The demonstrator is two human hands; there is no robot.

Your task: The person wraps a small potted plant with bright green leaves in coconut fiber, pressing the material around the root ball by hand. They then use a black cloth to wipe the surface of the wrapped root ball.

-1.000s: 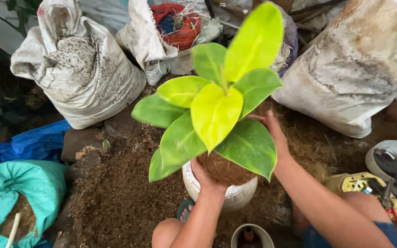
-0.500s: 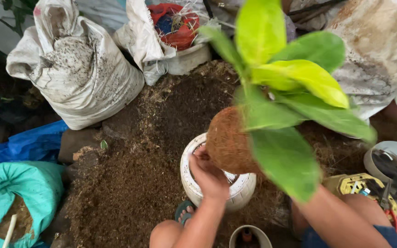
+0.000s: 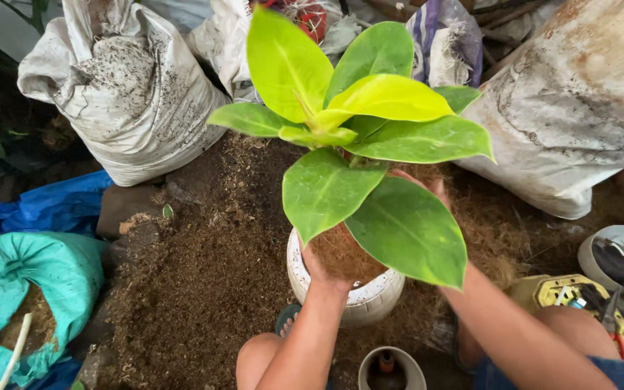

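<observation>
A plant (image 3: 355, 137) with broad yellow-green leaves and a brown root ball (image 3: 344, 256) sits upright in the mouth of a white pot (image 3: 370, 300). My left hand (image 3: 317, 269) grips the near left side of the root ball at the pot's rim. On the far side, my right hand (image 3: 427, 186) holds the root ball; the leaves hide most of it. Both forearms reach in from the bottom edge.
Loose brown soil (image 3: 204, 282) covers the ground around the pot. White sacks (image 3: 131, 94) of potting mix stand behind, another large sack (image 3: 579, 108) at right. A teal bag (image 3: 37, 289) lies at left, a small grey cup (image 3: 391, 368) below the pot, tools (image 3: 579, 296) at right.
The plant was tilted to the right with its root ball lifted beside the pot; now it stands upright with the root ball set into the pot and both hands on it.
</observation>
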